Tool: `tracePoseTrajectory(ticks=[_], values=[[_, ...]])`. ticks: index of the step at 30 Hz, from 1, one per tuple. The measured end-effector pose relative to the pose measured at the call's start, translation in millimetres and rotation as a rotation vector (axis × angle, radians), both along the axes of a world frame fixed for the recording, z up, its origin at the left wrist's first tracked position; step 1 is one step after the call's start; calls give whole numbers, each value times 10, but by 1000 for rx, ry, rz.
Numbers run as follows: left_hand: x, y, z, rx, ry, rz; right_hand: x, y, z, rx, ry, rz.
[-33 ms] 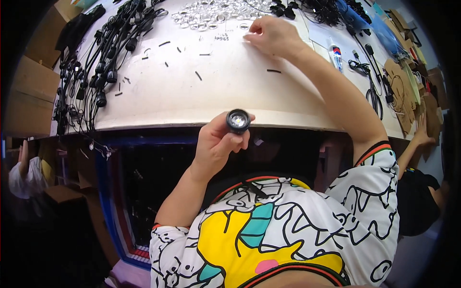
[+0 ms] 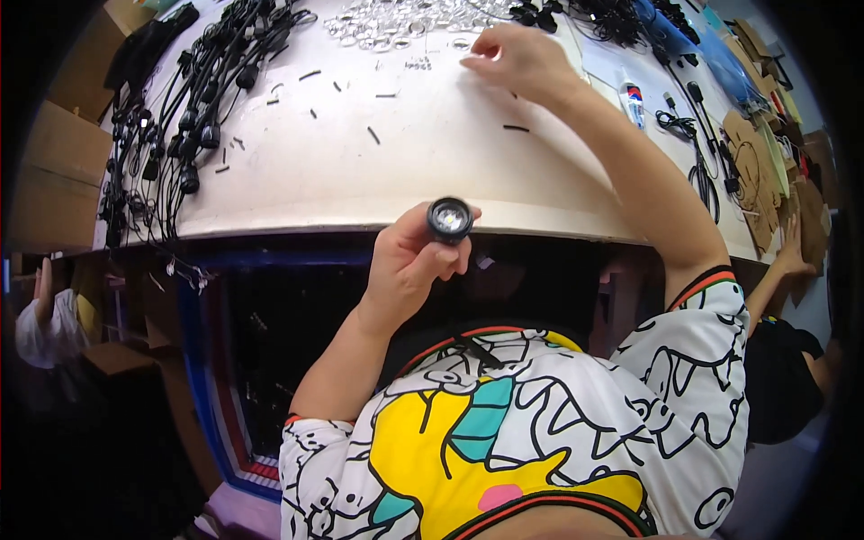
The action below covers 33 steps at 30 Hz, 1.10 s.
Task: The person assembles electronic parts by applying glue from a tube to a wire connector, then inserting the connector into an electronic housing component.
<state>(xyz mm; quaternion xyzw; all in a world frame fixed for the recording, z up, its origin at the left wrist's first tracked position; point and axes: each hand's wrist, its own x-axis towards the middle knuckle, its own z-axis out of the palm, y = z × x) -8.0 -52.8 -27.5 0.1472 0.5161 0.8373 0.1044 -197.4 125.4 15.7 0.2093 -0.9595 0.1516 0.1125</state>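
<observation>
My left hand (image 2: 411, 255) is wrapped round a round black lamp head (image 2: 450, 219), held just off the table's front edge. Its open end faces up, showing a small yellowish LED inside a shiny round cup. My right hand (image 2: 525, 65) reaches far over the white table (image 2: 297, 193), thumb and forefinger bent together at the near edge of a spread of clear round lenses (image 2: 414, 27). One clear lens (image 2: 461, 44) lies right beside these fingertips. Whether something small is between them is hidden.
Bundled black cables with sockets (image 2: 209, 135) cover the table's left side. Short black tube pieces (image 2: 373, 135) lie scattered mid-table. At right are a glue tube (image 2: 633, 103), more black cables (image 2: 705, 135) and cardboard (image 2: 754, 171). Other people are at both sides.
The whole view has shifted very slightly. My left hand keeps the lamp head in almost the same place, and my right hand stays by the lenses with its fingers slightly moved.
</observation>
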Motion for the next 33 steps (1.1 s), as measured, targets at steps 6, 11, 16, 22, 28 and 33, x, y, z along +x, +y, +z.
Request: tracePoseTrajectory(ticks=[6,11,16,22,28,33], values=[[3,66,-8,-10,-92,58,927,26,532,-457,-378,563],[7,196,14,4,-110,25,1263,109,580,-422,-425,640],[0,263,81,-109,-63,-20,1328,206,642,-471,-562,529],[35,218,47,-112,-101,43,1019,341,611,-432,-579,393],[32,209,43,-65,-110,0,-378,982,64,-157,-8,-156],[40,160,46,-60,-138,8,-757,950,-157,-41,126,-326]])
